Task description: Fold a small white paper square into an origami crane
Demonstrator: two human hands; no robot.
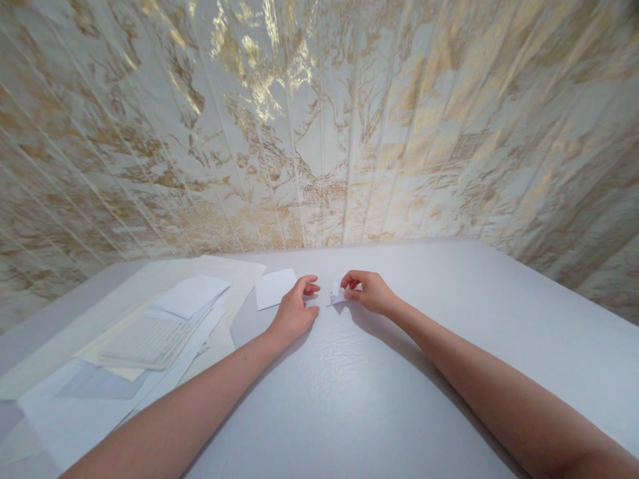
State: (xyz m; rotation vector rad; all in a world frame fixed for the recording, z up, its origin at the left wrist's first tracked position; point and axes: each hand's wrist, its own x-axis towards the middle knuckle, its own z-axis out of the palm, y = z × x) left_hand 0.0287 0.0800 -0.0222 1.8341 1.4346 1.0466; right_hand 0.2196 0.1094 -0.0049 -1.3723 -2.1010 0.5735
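Observation:
Between the fingers of my right hand (367, 291) is a small folded piece of white paper (338, 295), pinched near its right side and held at the table surface. My left hand (299, 307) rests to the left of it, thumb and fingers apart, with nothing in them. A gap separates the left fingertips from the folded paper. Just behind the left hand, a white rectangular sheet of paper (273, 289) lies flat on the table.
A loose pile of papers (150, 339), one with lines of writing, covers the left of the white table (344, 399). Larger cream sheets (244, 274) lie under it. Behind the table's far edge hangs a gold-patterned curtain (319, 133).

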